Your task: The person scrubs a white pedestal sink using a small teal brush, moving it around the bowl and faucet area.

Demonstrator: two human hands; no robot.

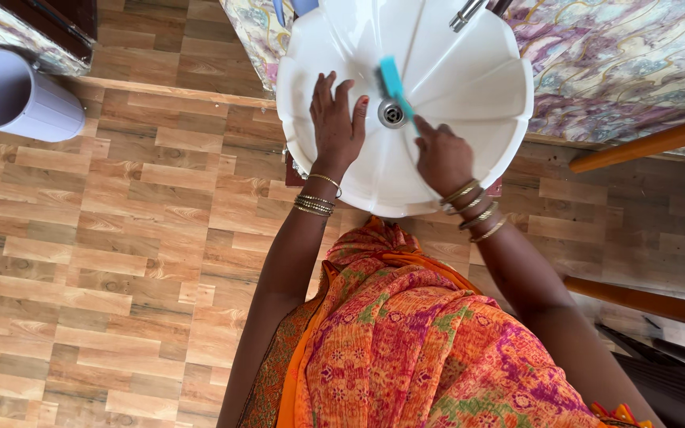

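Observation:
A white scalloped wash basin (469,87) fills the top middle of the head view, with a metal drain (392,113) at its centre. My right hand (442,155) grips the handle of a teal brush (392,80), whose head lies on the basin surface just above the drain. My left hand (336,123) rests flat, fingers spread, on the basin's left inner side beside the drain. Both wrists wear gold bangles. A metal tap (467,13) juts in at the basin's top edge.
A lilac plastic bucket (17,97) stands on the wood-pattern floor (105,261) at the upper left. Marbled patterned wall or counter surface (628,63) surrounds the basin. Brown wooden bars (648,144) run at the right. My orange patterned garment fills the bottom.

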